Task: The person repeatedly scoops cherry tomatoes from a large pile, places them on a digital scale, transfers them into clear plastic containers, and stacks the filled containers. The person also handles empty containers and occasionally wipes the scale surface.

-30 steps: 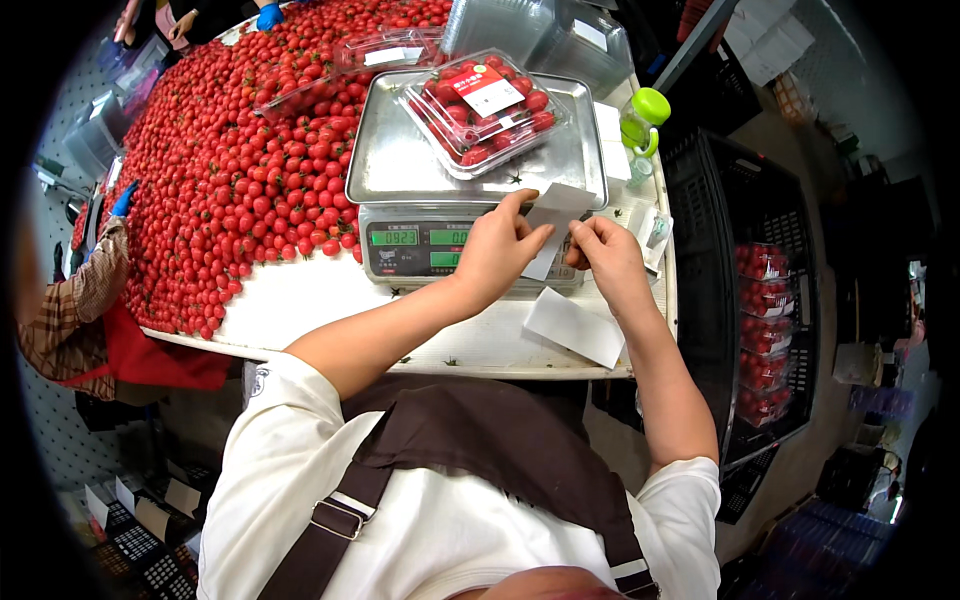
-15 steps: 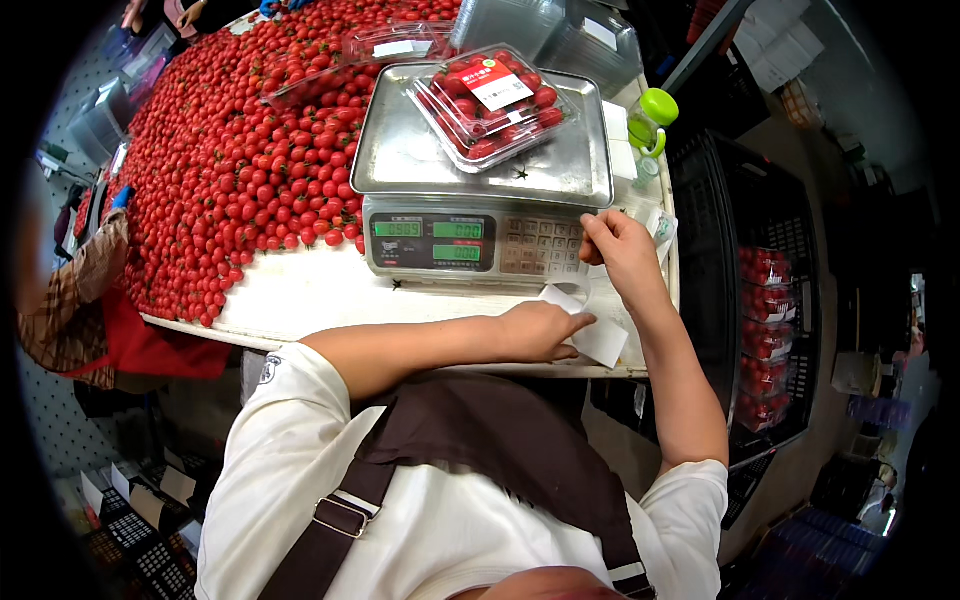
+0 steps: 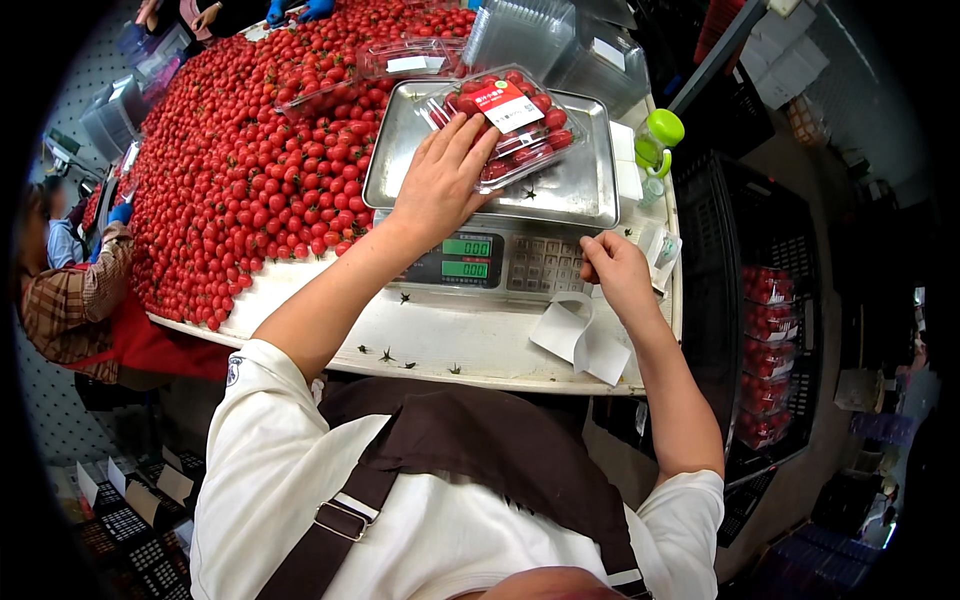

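A clear plastic clamshell box of cherry tomatoes (image 3: 520, 125) with a red and white label lies on the steel pan of a weighing scale (image 3: 580, 190). My left hand (image 3: 440, 180) rests on the near end of the box, fingers spread over its lid. Beside the scale's keypad, my right hand (image 3: 612, 268) is pinched on the end of a white paper strip (image 3: 575, 335) that hangs over the table edge.
A large heap of loose cherry tomatoes (image 3: 260, 170) covers the table to the left. Filled clamshells (image 3: 400, 62) and a stack of empty ones (image 3: 520, 35) sit behind the scale. A green-capped bottle (image 3: 658, 135) stands right. Black crates (image 3: 770, 330) hold packed boxes. Another person (image 3: 70, 300) works at left.
My left hand has left the paper strip at the table edge and reached up onto the tomato box on the scale. My right hand stays near the keypad.
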Tool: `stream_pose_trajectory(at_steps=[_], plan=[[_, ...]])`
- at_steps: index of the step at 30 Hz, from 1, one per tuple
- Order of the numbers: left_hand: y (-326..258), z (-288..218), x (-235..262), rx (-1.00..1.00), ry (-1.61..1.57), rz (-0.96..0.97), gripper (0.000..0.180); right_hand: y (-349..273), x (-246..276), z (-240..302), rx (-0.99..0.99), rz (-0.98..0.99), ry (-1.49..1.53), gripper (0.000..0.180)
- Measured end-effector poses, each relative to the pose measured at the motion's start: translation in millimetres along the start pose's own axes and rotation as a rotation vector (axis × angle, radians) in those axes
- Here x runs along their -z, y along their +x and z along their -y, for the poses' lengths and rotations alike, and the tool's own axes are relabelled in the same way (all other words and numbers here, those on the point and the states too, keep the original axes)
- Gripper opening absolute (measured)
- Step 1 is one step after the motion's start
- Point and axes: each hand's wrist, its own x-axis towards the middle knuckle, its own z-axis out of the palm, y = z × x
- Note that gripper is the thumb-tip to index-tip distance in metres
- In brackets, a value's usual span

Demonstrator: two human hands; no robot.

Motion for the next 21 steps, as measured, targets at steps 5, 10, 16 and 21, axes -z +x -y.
stream_pose_trajectory(at_steps=[5,10,16,21], plan=[[7.3,2.7,1.2,-0.038,0.010,-0.064,0.068,0.0,0.7,10.8,0.017,-0.008,-0.089,0.030],[47.5,18.6,32.0,0.161,-0.225,-0.027,0.055,41.4,-3.8,51.3,0.101,-0.012,-0.089,0.031],[66.4,58.7,48.1,0.459,-0.623,0.076,0.051,119.7,-60.4,73.8,0.247,0.058,0.248,0.035],[61.4,63.5,38.8,0.445,-0.703,-0.024,0.058,145.4,-49.2,60.4,0.037,-0.003,-0.188,0.048]])
